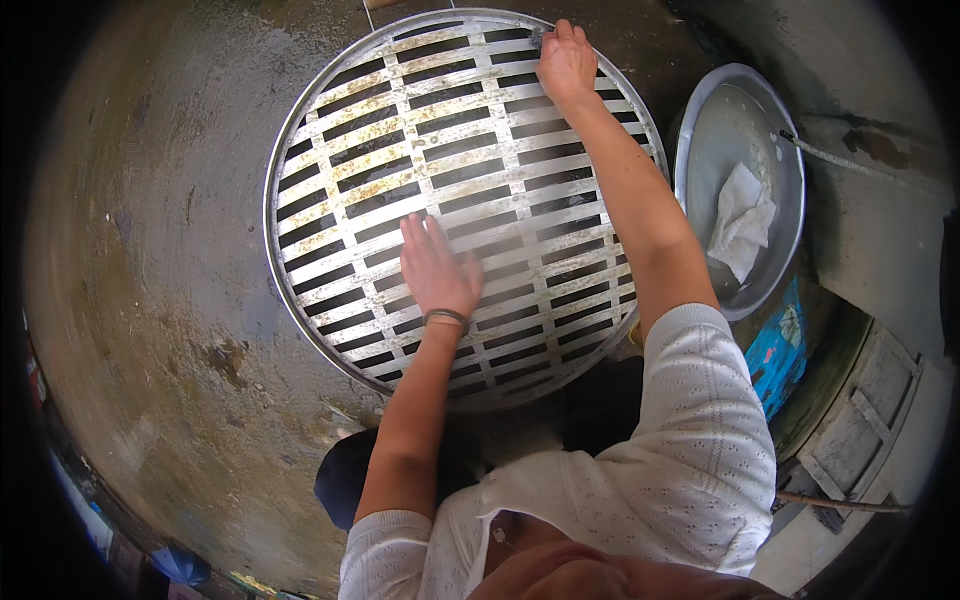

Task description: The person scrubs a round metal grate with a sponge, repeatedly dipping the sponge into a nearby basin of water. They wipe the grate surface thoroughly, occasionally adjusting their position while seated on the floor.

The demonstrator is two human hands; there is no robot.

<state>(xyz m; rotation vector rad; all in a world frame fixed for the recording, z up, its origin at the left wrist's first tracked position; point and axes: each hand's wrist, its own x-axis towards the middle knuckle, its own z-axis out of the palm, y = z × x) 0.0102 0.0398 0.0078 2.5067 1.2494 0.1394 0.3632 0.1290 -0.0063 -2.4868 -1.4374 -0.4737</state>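
A large round slatted metal rack (457, 187) with a raised rim lies before me, its slats wet and in places marked with yellow-brown stains. My left hand (441, 274), a dark band at its wrist, rests flat on the middle slats with fingers apart and holds nothing. At the rack's far right edge, my right hand (568, 64) is closed on a small grey scouring pad (536, 39), which shows beside the fingers and touches the slats near the rim.
To the right stands an oval-looking metal basin (684, 161) of cloudy water with a white cloth (742, 217) in it. A pale hose (840, 159) reaches its rim. A blue patterned sheet (780, 356) and a wooden frame (862, 420) lie nearer. Wet concrete floor (172, 247) extends left.
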